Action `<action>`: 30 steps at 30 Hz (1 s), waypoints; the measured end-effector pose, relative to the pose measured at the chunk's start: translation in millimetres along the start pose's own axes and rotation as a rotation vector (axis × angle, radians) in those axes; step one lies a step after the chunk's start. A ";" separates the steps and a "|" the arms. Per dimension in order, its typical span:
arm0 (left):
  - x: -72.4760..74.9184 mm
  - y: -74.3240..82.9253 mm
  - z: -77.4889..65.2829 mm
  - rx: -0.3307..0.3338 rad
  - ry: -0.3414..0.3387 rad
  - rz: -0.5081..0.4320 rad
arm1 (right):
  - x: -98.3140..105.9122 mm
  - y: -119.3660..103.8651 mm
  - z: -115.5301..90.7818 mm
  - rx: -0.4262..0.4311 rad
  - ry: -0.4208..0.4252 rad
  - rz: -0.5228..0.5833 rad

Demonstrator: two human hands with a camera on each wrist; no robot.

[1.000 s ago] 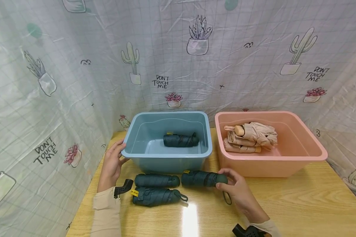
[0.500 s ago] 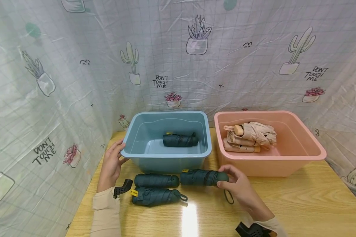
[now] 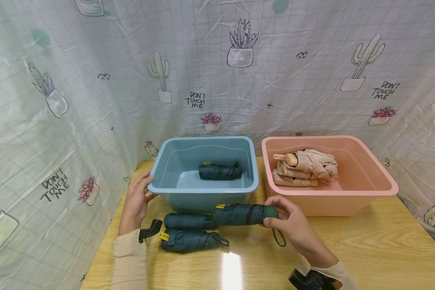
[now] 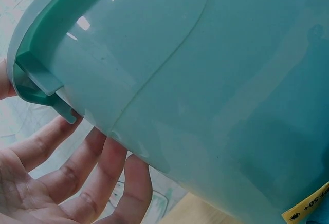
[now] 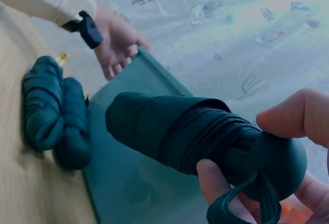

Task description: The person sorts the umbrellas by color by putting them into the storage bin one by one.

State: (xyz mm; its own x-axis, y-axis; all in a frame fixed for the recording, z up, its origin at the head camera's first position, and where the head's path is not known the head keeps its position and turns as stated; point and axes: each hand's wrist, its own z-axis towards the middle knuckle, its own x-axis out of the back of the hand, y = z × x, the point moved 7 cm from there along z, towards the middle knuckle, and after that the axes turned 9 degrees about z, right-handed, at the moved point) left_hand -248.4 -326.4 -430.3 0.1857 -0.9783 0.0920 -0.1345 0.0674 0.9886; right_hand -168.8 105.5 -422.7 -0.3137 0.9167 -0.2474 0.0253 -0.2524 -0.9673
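Note:
My right hand pinches the rounded handle end of a folded dark green umbrella, thumb below and fingers above. The umbrella is lifted slightly in front of the blue bin, its wrist loop hanging down. In the right wrist view the same umbrella lies across the middle, in front of the bin wall. My left hand holds the blue bin's front left corner; the left wrist view shows its fingers against the bin wall. Another dark green umbrella lies inside the bin.
Two more dark green umbrellas, one behind the other, lie on the wooden table before the blue bin. A pink bin with several beige umbrellas stands to its right. A patterned curtain hangs behind.
The umbrella in my right hand has risen off the table and shifted a little left, now partly covering the end of the rear umbrella. My left hand stays at the bin corner.

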 end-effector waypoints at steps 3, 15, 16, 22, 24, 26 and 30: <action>0.0 -0.4 0.1 -0.004 -0.001 -0.005 | -3.3 -5.2 2.1 0.016 -0.021 0.012; 0.1 -0.6 -0.5 -0.007 0.004 -0.007 | -14.1 -25.2 9.7 -0.011 -0.054 -0.001; 0.3 -0.5 -0.4 -0.005 0.005 -0.006 | -15.0 -27.1 11.0 -0.014 -0.054 -0.003; 0.8 1.6 -0.4 -0.007 0.002 -0.004 | -22.1 -42.0 20.4 0.008 -0.101 0.023; 0.7 1.8 -0.6 -0.007 0.001 -0.004 | -24.2 -47.4 23.4 0.014 -0.117 0.040; 0.5 1.8 -0.7 -0.007 -0.001 -0.003 | -25.4 -52.2 26.4 0.012 -0.120 0.044; 0.0 0.9 -0.6 -0.005 -0.002 -0.005 | -27.6 -60.4 32.1 -0.008 -0.110 0.042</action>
State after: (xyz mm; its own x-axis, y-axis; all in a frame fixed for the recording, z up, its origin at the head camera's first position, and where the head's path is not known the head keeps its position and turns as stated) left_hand -247.9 -326.2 -429.3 0.1845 -0.9790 0.0868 -0.1287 0.0634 0.9896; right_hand -192.2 85.4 -355.7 -0.4143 0.8659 -0.2803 0.0481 -0.2866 -0.9568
